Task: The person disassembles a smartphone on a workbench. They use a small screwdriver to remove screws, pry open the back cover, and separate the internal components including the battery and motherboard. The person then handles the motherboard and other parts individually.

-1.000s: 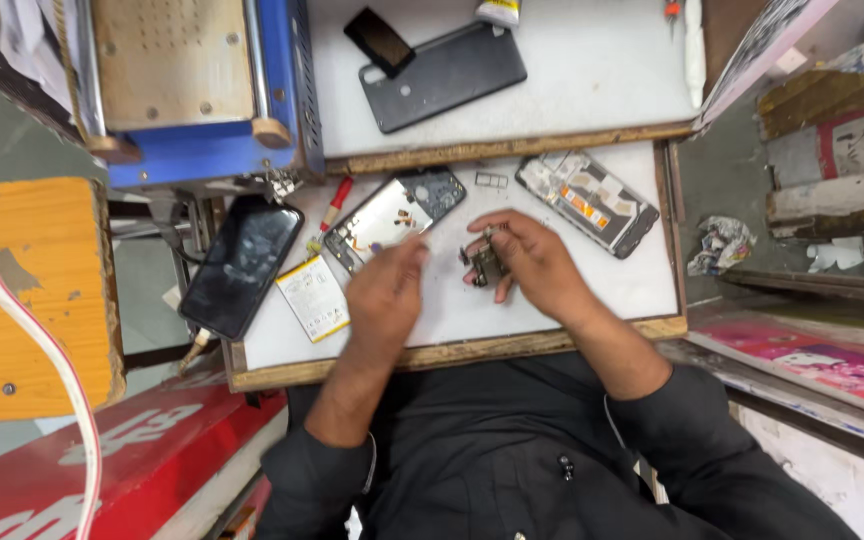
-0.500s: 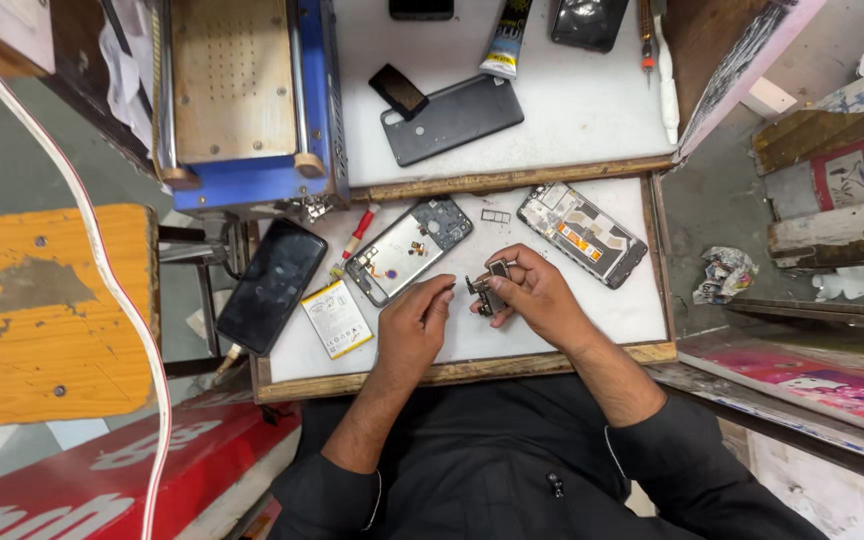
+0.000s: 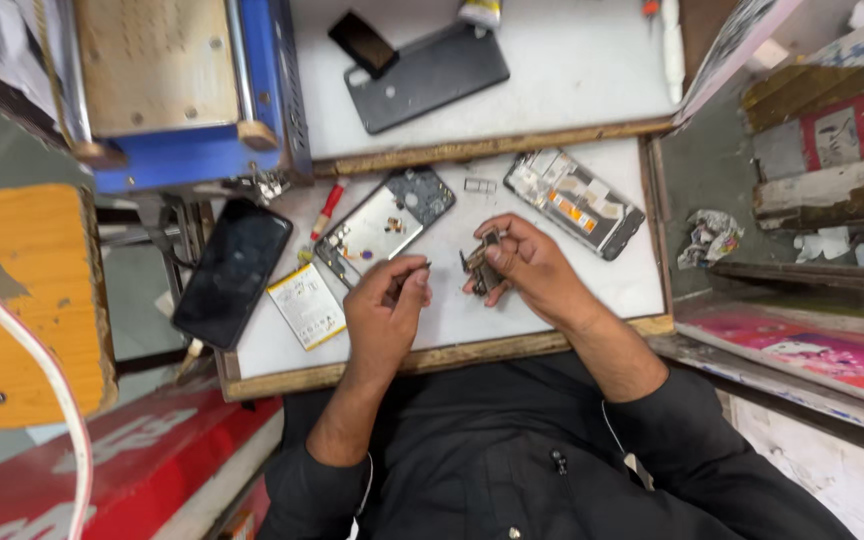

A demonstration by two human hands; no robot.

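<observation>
- Now the small circuit part (image 3: 482,262) is gripped in the right hand (image 3: 532,272), unchanged over the last second.
- Left hand (image 3: 384,310) is closed on a thin tool (image 3: 414,268), tip shifted toward the part, at its 9 o'clock.
- Opened phone frame (image 3: 384,222) lies at 11 o'clock, untouched.

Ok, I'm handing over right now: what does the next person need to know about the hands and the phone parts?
Left hand: pinches a thin tool, tip toward the right hand.
Right hand: grips a small dark part above the tray.
On the tray: open frame, second opened phone, battery, red screwdriver. Black screen hangs over the left edge.
Done: both phones lie open. Left: the part is not yet refitted.
</observation>
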